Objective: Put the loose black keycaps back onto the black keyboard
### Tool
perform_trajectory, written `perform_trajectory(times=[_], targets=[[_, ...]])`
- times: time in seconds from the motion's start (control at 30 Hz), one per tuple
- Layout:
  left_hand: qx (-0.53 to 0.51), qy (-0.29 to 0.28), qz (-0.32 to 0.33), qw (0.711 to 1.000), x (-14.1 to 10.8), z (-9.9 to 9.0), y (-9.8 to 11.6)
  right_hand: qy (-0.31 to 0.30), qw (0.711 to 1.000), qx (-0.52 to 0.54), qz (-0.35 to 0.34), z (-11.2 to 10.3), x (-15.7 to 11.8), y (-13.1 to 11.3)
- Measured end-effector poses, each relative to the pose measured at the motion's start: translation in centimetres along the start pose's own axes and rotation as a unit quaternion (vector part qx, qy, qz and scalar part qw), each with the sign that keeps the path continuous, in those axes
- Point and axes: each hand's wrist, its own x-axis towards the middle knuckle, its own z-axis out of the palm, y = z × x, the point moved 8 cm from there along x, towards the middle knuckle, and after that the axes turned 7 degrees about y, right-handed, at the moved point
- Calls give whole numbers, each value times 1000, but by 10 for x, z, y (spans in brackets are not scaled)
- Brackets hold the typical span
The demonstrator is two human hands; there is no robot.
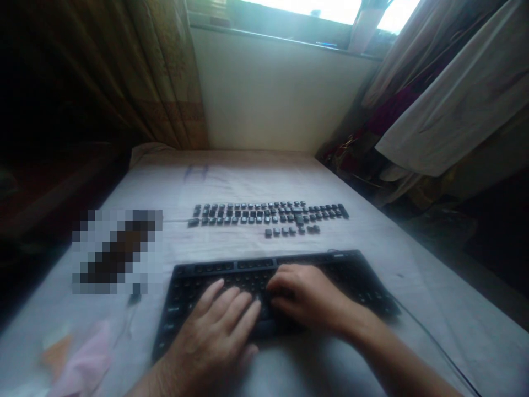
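A black computer keyboard (351,278) lies on the white sheet in front of me, with many of its keys off. My left hand (225,325) rests over its left half, fingers stretched out and a little apart. Over the middle, my right hand (308,298) is curled with its fingertips drawn together at the key area. Whatever those fingertips may hold is hidden. Beyond the keyboard, loose black keycaps (252,216) lie in several rows, with a shorter row (285,232) nearer to me.
A black cable (433,343) runs off the keyboard's right side. Left lie a pixelated dark patch (119,251), a small dark object (134,295), a pink cloth (88,358) and an orange piece (58,353). A curtain (165,77) and hanging clothes (450,110) flank the wall.
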Motion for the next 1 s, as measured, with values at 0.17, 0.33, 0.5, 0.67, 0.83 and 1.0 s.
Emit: perform_trajectory(times=[0.17, 0.33, 0.5, 0.67, 0.83, 1.0], targets=[[-5, -16, 6, 1000, 5, 6, 4, -18, 1000, -8, -13, 0, 4, -4], [-14, -24, 1, 1000, 6, 10, 4, -9, 1000, 6, 9, 1, 1, -1], [-5, -31, 1, 999, 5, 12, 4, -11, 1000, -2, 18, 4, -1, -1], [-4, -16, 2, 1000, 7, 10, 5, -15, 999, 33, 38, 4, -1, 6], [-23, -13, -4, 1000, 9, 9, 4, 19, 996, 54, 63, 1, -3, 16], [-27, -9, -6, 1000, 8, 9, 4, 27, 995, 31, 91, 4, -1, 18]])
